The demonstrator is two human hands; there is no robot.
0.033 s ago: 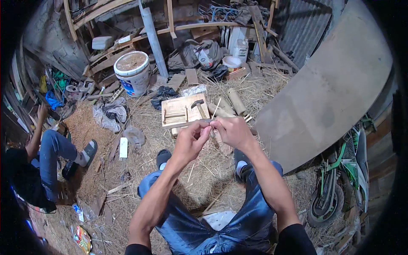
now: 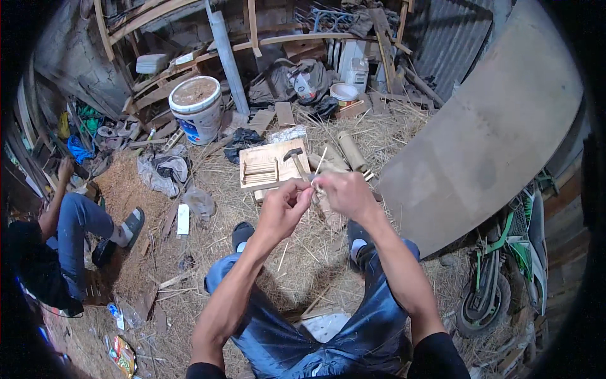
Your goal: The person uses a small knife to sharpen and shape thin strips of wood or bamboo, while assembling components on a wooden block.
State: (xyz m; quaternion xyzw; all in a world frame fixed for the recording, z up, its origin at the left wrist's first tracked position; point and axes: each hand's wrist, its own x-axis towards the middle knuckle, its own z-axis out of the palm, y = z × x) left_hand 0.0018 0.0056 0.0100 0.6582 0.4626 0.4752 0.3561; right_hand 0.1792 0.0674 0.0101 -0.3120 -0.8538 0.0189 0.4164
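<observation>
A small pale piece [image 2: 315,184], slim and light as bare wood, sits at the fingertips of the two hands, just off the near right corner of a wooden board [image 2: 260,153]; most of it is hidden by the fingers, so its full length and its ends cannot be made out; the left hand [image 2: 283,207] pinches it between thumb and forefinger, the other fingers curled under; the right hand [image 2: 347,192] is bent in against the left thumb, its fingertips blurred, and whether they grip anything I cannot tell; a thin pale stick [image 2: 322,159] slants up just beyond the knuckles, straight and even, its lower end lost near the hands; on the board, toward its near left corner, lies a little rack [image 2: 261,169] of slim, light-coloured rods set side by side between two end bars; a hammer [image 2: 294,153] with a dark head lies along the right edge, its wooden handle running toward the near right corner; past that edge, thick tan bamboo pieces [image 2: 351,151] rest on the straw-covered floor [image 2: 297,265]; a crumpled black bag [image 2: 242,143] is near the far left corner.
</observation>
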